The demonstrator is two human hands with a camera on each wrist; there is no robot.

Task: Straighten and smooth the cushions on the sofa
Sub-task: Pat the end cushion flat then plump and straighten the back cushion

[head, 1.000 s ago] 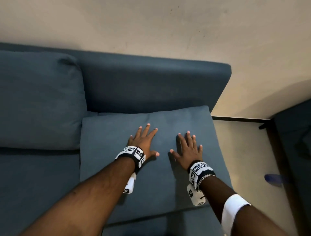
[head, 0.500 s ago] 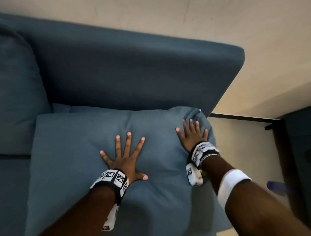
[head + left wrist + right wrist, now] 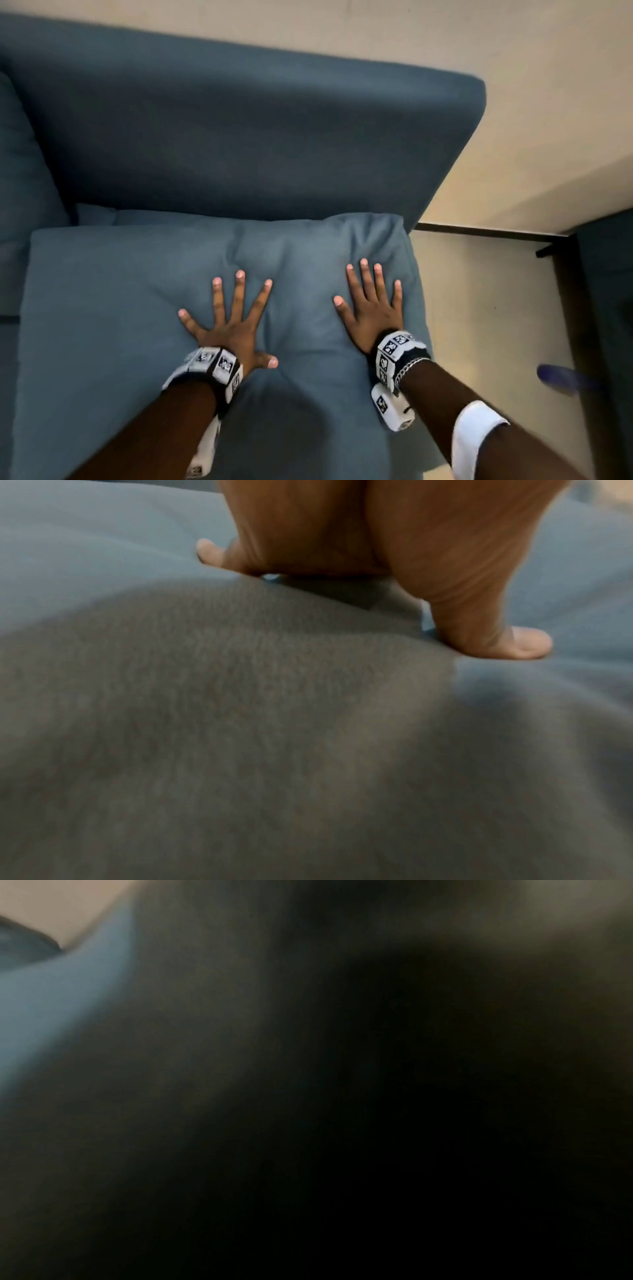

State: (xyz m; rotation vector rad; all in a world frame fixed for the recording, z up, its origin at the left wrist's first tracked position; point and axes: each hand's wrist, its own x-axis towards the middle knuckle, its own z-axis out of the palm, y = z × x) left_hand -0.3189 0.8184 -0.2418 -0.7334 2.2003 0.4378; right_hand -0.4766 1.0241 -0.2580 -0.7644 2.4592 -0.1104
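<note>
A blue cushion (image 3: 113, 308) lies flat on the seat of the blue sofa (image 3: 239, 137), its far edge against the backrest. My left hand (image 3: 233, 318) presses flat on the cushion's middle with fingers spread wide. My right hand (image 3: 371, 301) lies flat near the cushion's right edge, fingers straight and close together. The fabric puckers into creases between and beyond the hands. In the left wrist view my left hand (image 3: 377, 561) rests palm down on the cushion (image 3: 240, 723). The right wrist view is dark and blurred, with only a strip of blue fabric (image 3: 51, 1001).
A second blue cushion (image 3: 20, 188) leans upright against the backrest at the far left. The sofa ends at the right by bare pale floor (image 3: 479, 308). A dark piece of furniture (image 3: 606, 308) stands at the far right, and a blurred purple object (image 3: 561, 377) lies beside it.
My right hand has drawn back from the cushion's far right corner toward me. My left hand has stayed flat on the middle with fingers spread. The view has moved closer.
</note>
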